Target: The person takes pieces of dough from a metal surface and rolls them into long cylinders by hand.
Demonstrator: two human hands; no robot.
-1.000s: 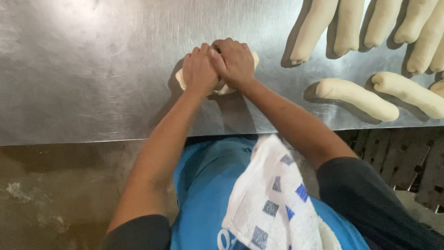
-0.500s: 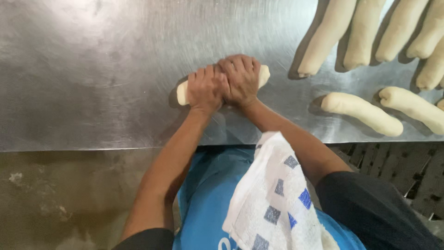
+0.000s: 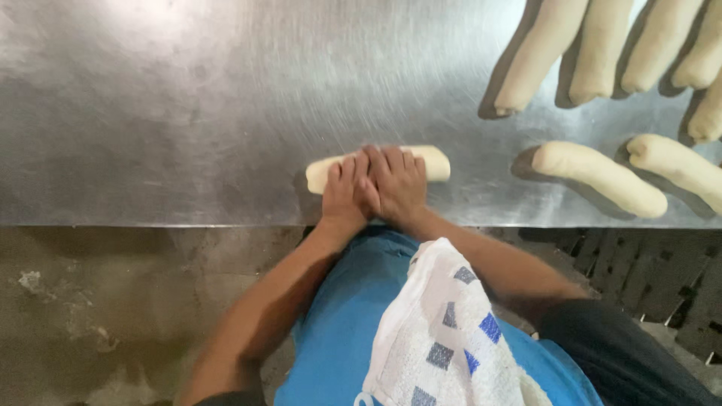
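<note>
Two hands laid flat and side by side over one dough roll, seen from the single head view. Left hand and right hand touching along the inner edges, palms down, fingers stretched forward and held close together rather than curled. Nothing pinched or gripped; only pressed from above, as suits rolling a soft piece under open palms. Ends of the dough roll poking out to either side of the hands, middle hidden beneath them.

Dough roll lying crosswise on the steel desk, close to the desk's near edge, within easy reach of bent arms and straight in front of the body. Bare brushed metal to the left of the dough roll and beyond it.

Finished rolls well apart from the dough roll, off to its right, lying slantwise on the desk. More long pieces ranked beyond and to the right of the dough roll, near the top right corner, spaced so as not to stick together, seemingly.

White towel with blue and grey squares hanging nearer than the dough roll, over a blue shirt, probably tucked at the shoulder for wiping. Stained floor below the desk's near edge, to the lower left of the dough roll; dark slatted grating to its lower right.
</note>
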